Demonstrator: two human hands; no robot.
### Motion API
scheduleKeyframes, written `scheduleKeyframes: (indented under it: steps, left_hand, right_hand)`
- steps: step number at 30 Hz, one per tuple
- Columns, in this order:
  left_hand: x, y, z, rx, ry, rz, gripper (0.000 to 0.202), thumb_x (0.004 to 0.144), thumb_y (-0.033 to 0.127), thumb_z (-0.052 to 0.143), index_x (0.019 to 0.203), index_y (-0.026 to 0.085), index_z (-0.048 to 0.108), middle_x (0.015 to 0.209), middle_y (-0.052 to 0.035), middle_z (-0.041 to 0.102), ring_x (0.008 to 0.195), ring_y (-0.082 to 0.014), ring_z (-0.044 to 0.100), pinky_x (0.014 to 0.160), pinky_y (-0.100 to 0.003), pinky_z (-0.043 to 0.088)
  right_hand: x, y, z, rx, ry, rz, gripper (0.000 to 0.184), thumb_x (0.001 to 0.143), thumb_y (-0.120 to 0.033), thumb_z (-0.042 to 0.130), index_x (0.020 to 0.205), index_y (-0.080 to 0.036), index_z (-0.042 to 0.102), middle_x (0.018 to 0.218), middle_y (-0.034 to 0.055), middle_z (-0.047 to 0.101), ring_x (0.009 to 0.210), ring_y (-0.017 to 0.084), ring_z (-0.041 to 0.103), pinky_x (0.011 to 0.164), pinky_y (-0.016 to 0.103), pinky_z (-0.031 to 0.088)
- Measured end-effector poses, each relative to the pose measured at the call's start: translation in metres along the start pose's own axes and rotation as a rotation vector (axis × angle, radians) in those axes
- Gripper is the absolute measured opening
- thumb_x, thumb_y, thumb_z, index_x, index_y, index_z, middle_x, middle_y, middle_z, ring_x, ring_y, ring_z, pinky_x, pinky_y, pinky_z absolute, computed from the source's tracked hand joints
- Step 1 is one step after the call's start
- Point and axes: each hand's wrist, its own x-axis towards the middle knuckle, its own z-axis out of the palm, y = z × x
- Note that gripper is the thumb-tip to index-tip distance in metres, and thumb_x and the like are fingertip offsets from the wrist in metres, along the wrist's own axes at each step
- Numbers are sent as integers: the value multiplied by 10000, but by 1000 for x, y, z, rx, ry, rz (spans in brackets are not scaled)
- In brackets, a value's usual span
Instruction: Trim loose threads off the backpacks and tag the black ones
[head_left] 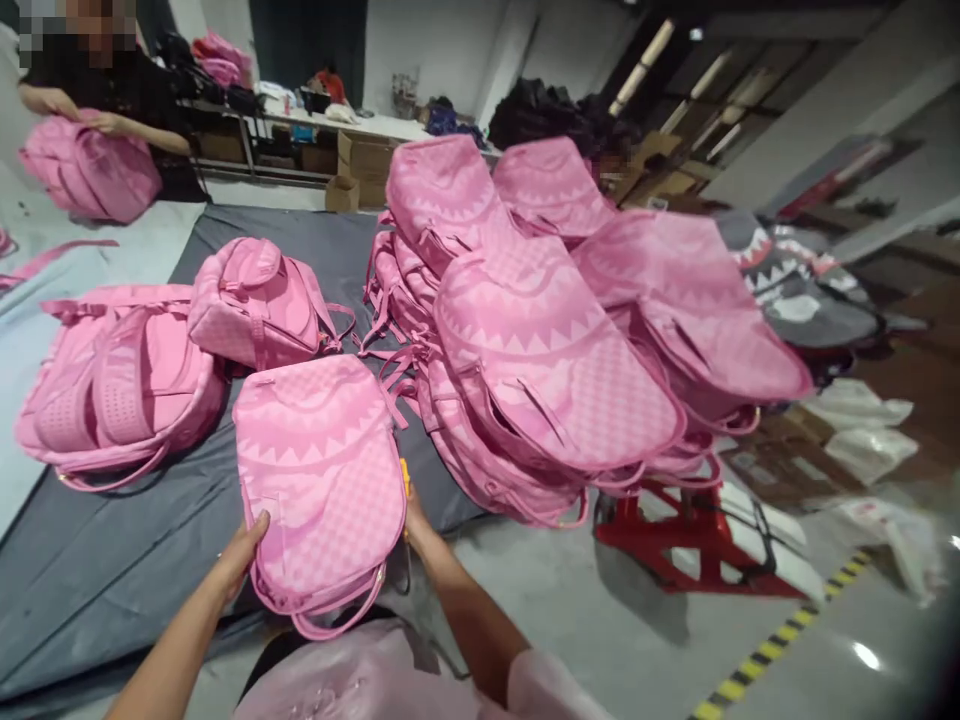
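Note:
A pink backpack (319, 480) with a zigzag tooth print and checks lies front up before me, its handle loop towards me. My left hand (246, 550) grips its left edge, with the thumb on the front panel. At the right edge is my right hand (414, 518), its fingers mostly hidden behind the bag. A small yellow object (406, 474) shows in that hand; its kind is not clear. Left of this bag lie two more pink backpacks, one with its straps up (124, 385) and one tilted on its side (259, 300).
Piled pink backpacks (555, 350) rise at the right on the dark-covered table (90, 570). Grey backpacks (810, 290) lie beyond them. A red stool (667, 540) stands on the floor at the right. Across the table, a person (112, 100) handles another pink backpack (97, 170).

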Motion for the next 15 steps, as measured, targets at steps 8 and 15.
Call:
scheduleKeyframes:
  steps: [8,15]
  left_hand:
    - [-35,26,-5,-211,52,-59,544,931,424,529,1432,223,464,1428,-69,552,1328,-213,516,1146,-362,398]
    - [-92,161,57,-432,-125,187,473,924,452,548,1357,262,543,1351,-48,616,1310,-244,532,1147,-394,407]
  right_hand:
    - [-45,-29,-6,57,385,-125,282,783,-354,588,1029,-255,491,909,-34,634,805,155,568,745,264,463]
    - [-123,-192,-118,112,657,-693,398,767,-413,664,1079,-184,570,1050,56,678,932,176,640,897,351,523]
